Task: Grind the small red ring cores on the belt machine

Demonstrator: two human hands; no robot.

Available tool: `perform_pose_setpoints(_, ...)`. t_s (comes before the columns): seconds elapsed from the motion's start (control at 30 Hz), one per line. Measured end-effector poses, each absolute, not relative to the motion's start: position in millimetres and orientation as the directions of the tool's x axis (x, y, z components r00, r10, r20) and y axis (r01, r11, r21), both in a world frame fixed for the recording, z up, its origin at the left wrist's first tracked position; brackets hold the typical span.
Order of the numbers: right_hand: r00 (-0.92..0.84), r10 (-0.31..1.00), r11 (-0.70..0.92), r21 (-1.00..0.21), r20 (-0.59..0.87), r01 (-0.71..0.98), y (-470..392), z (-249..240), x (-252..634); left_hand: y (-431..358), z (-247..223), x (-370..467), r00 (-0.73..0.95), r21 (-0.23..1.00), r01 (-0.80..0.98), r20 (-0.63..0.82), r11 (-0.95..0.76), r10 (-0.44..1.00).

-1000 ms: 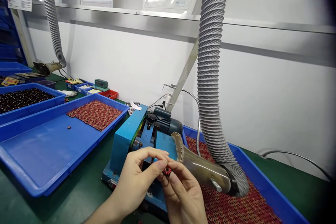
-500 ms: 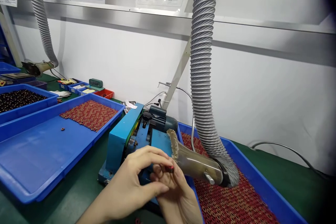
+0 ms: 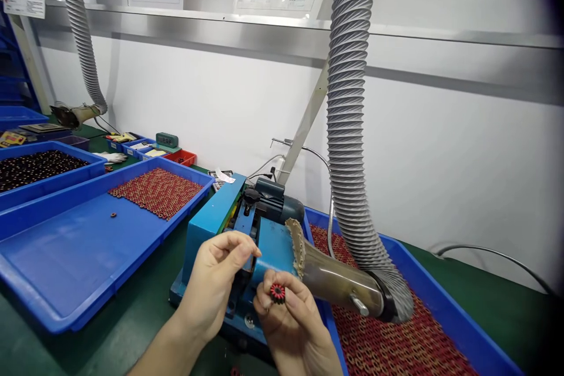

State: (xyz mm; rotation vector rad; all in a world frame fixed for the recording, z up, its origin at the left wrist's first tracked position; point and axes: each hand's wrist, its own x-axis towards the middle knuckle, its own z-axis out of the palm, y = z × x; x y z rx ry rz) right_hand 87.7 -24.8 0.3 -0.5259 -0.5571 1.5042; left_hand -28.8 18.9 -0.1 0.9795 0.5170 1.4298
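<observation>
Pinches one red-and-black toothed ring [image 3: 277, 293] in right hand [image 3: 297, 320]; holds left hand [image 3: 211, 285] fingertips together at its eleven o'clock, contents unclear.

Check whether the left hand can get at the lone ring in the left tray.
Likely yes, with a stretch: nothing covers the ring, and the tray is open above. The left hand would just have to clear the machine's corner and the tray's rim.

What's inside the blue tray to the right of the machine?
The right-hand blue tray holds many small red-and-tan ring parts. The brown duct nozzle and grey ribbed hose block part of the view; what lies behind them can't be seen.
</observation>
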Motion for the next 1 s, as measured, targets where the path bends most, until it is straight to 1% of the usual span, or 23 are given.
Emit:
perform_pose_setpoints(0.03, -0.016, 1.0, -0.012, -0.627, 0.001, -0.779, -25, 1, 88, 20, 1, -31, 0.139, 0.825, -0.547, 0.254, -0.139, 0.957)
perform_pose_setpoints(0.13, -0.011, 0.999, -0.03, -0.597, -0.035, -0.801, -24, 1, 87, 19, 3, -34, 0.28, 0.887, -0.431, 0.305, -0.164, 0.91)
perform_pose_setpoints(0.2, 0.014, 0.999, -0.014, -0.588, -0.042, -0.809, -24, 0, 85, 17, 3, -31, 0.302, 0.886, -0.434, 0.31, -0.16, 0.901)
perform_pose_setpoints(0.27, 0.022, 0.999, -0.003, -0.585, -0.035, -0.811, -23, -2, 83, 14, 2, -26, 0.238, 0.852, -0.504, 0.292, -0.14, 0.926)
perform_pose_setpoints(0.33, 0.002, 1.0, -0.007, -0.594, -0.014, -0.805, -22, -3, 83, 11, 2, -22, 0.155, 0.798, -0.582, 0.295, -0.154, 0.943)
perform_pose_setpoints(0.43, -0.026, 1.0, -0.011, -0.606, 0.017, -0.796, -20, -5, 84, 9, 3, -24, 0.0, 0.691, -0.671, 0.361, -0.268, 0.933)
perform_pose_setpoints(0.47, -0.029, 0.999, -0.009, -0.608, 0.023, -0.794, -20, -6, 85, 9, 4, -27, -0.044, 0.679, -0.67, 0.367, -0.3, 0.929)
perform_pose_setpoints(0.5, -0.03, 0.999, -0.006, -0.61, 0.029, -0.792, -20, -6, 85, 10, 4, -30, -0.06, 0.692, -0.649, 0.366, -0.315, 0.929)
perform_pose_setpoints(0.53, -0.031, 0.999, -0.003, -0.612, 0.036, -0.791, -20, -6, 86, 10, 5, -33, -0.043, 0.731, -0.609, 0.356, -0.307, 0.934)
perform_pose_setpoints(0.57, -0.032, 0.999, 0.001, -0.615, 0.043, -0.789, -19, -7, 86, 11, 5, -36, 0.018, 0.787, -0.552, 0.341, -0.275, 0.94)
perform_pose_setpoints(0.63, -0.022, 0.998, 0.015, -0.619, 0.053, -0.785, -19, -9, 85, 13, 6, -40, 0.193, 0.88, -0.427, 0.313, -0.207, 0.93)
perform_pose_setpoints(0.7, 0.008, 0.998, 0.041, -0.628, 0.056, -0.777, -18, -10, 83, 15, 7, -40, 0.31, 0.914, -0.355, 0.312, -0.195, 0.898)
perform_pose_setpoints(0.73, 0.029, 0.998, 0.061, -0.638, 0.06, -0.768, -18, -11, 83, 15, 8, -39, 0.324, 0.915, -0.344, 0.327, -0.211, 0.888)
perform_pose_setpoints(0.9, 0.112, 0.984, 0.175, -0.717, 0.135, -0.675, -18, -13, 81, 14, 8, -35, 0.215, 0.886, -0.282, 0.432, -0.368, 0.876)
perform_pose_setpoints(1.0, 0.095, 0.986, 0.164, -0.73, 0.136, -0.663, -19, -12, 82, 13, 6, -37, 0.086, 0.85, -0.319, 0.467, -0.42, 0.88)
